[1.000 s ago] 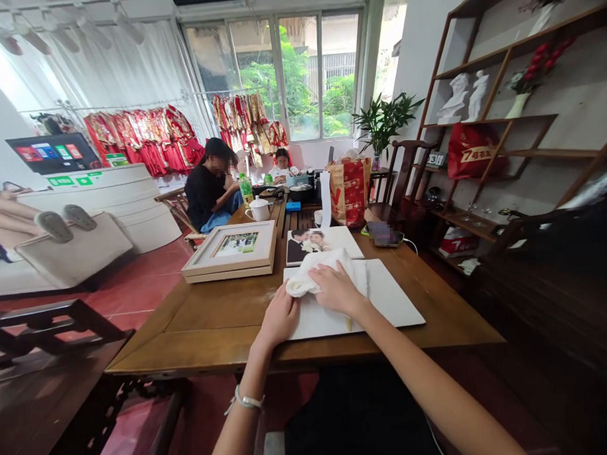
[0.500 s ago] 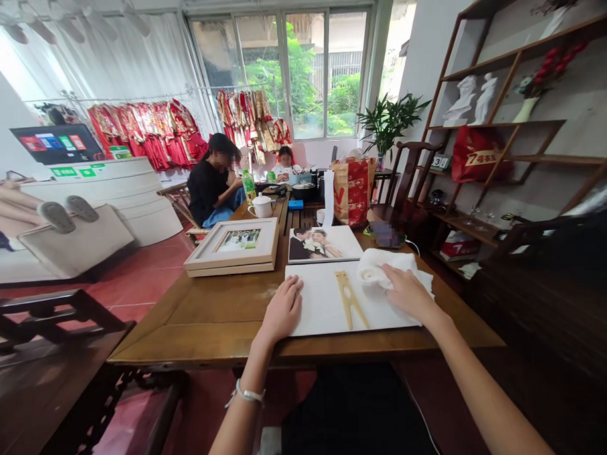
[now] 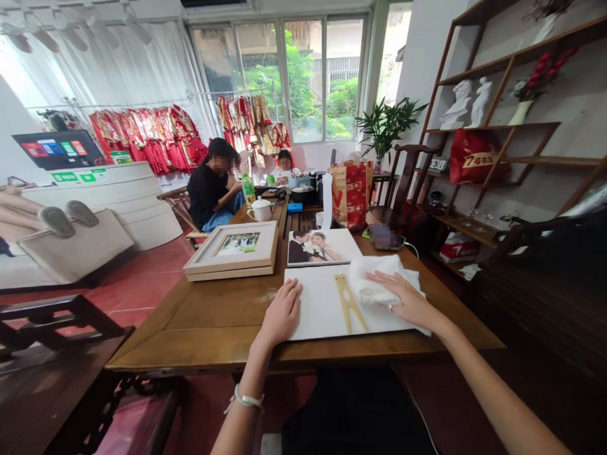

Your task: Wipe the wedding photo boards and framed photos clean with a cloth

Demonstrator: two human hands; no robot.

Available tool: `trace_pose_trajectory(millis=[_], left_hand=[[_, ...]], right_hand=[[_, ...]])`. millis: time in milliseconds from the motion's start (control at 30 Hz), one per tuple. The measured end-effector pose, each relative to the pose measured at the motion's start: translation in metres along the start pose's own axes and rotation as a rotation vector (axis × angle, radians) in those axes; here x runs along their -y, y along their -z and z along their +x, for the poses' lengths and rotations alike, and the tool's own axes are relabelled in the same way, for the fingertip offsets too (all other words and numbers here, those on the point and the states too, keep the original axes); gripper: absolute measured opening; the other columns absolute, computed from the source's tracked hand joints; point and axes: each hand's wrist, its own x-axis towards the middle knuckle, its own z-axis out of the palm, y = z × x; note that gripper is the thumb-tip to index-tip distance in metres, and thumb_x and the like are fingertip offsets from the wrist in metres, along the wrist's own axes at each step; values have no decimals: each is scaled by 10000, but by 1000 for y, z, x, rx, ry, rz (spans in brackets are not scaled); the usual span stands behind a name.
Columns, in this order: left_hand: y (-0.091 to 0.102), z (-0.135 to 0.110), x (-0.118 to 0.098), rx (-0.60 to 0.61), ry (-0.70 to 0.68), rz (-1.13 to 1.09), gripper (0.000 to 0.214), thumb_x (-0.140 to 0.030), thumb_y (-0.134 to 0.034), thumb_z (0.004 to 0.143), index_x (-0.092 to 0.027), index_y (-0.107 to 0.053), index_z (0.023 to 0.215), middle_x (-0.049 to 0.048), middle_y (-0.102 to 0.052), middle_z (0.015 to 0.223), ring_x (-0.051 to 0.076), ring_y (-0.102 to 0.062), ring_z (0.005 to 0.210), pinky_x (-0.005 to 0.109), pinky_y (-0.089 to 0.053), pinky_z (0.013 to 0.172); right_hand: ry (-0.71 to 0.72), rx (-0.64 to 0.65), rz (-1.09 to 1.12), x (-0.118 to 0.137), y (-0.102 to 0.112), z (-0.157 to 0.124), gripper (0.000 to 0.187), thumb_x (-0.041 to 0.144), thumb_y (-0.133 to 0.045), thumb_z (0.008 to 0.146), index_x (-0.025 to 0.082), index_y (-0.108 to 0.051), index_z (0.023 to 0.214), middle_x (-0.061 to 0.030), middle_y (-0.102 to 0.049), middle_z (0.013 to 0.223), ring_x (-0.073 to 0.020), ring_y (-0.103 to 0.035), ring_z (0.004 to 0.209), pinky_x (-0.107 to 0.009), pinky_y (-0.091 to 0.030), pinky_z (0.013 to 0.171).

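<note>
A white panel (image 3: 316, 313) lies flat on the wooden table in front of me. At its left edge rests my left hand (image 3: 285, 309), fingers stretched out flat on the panel. A pale yellow forked piece with a cat-like head (image 3: 344, 299) lies on the panel between my hands. On the panel's right side is a crumpled white cloth (image 3: 362, 272). My right hand (image 3: 405, 297) lies over the cloth with its fingers extended and pressed flat on it. Just beyond the panel is a wedding photo print (image 3: 324, 247) showing a couple.
Left on the table (image 3: 212, 330) sits a framed picture (image 3: 234, 250). Farther back stand a lidded white cup (image 3: 261, 209), a green bottle (image 3: 248, 189) and a red paper bag (image 3: 351, 196). A phone (image 3: 385, 236) with a cable lies right. Two people sit at the far end.
My right hand has shifted slightly left with the cloth, and its fingers now reach straighter across it. The left hand stays in place on the panel.
</note>
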Motion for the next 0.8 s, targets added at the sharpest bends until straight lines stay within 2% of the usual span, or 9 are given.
trace_pose_trajectory(millis=[100,167,333,433,500,633,800], left_hand=[[2,0,-1,11,3,-7,390,-195,-352,893,-156,-513,1246,106,-436,1402,228,-318,1350,437,-281,1115],[2,0,-2,4,6,-10,388,-194,-357,890,-157,-515,1243,105,-441,1398,227,-320,1348,438,-280,1116],[4,-1,-7,3,25,-9,384,-189,-370,886,-148,-520,1237,108,-448,1391,224,-327,1344,421,-275,1120],[7,-1,-9,29,32,0,389,-192,-362,891,-142,-511,1247,109,-433,1403,225,-315,1350,417,-276,1120],[8,-1,-10,45,33,10,397,-194,-346,897,-132,-500,1257,113,-420,1413,225,-307,1354,416,-271,1123],[8,0,-10,45,37,8,399,-187,-353,892,-140,-498,1260,108,-420,1414,221,-305,1355,416,-267,1125],[9,0,-12,59,47,4,405,-177,-353,890,-117,-494,1265,117,-414,1417,224,-297,1360,410,-258,1130]], right_hand=[[-9,1,28,-5,-4,25,780,64,-383,582,196,-428,1350,-49,-430,1407,-206,-289,1339,-515,-156,1099],[17,9,13,6,-9,24,802,60,-389,556,218,-444,1340,-34,-421,1413,-205,-284,1341,-513,-141,1101],[104,38,-27,40,-11,-29,908,35,-374,499,291,-396,1370,20,-354,1451,-189,-238,1359,-509,-119,1109],[99,87,46,37,0,-58,893,29,-375,526,311,-388,1373,35,-349,1451,-194,-224,1363,-511,-120,1112],[68,115,123,25,7,-63,822,41,-392,597,304,-386,1376,29,-352,1449,-206,-224,1363,-511,-112,1116],[-42,135,222,1,12,-35,603,195,-457,780,253,-398,1377,3,-361,1446,-228,-209,1364,-465,-111,1130],[-117,74,126,-4,-2,28,641,132,-433,729,197,-412,1367,-34,-396,1427,-220,-220,1362,-463,-105,1128]])
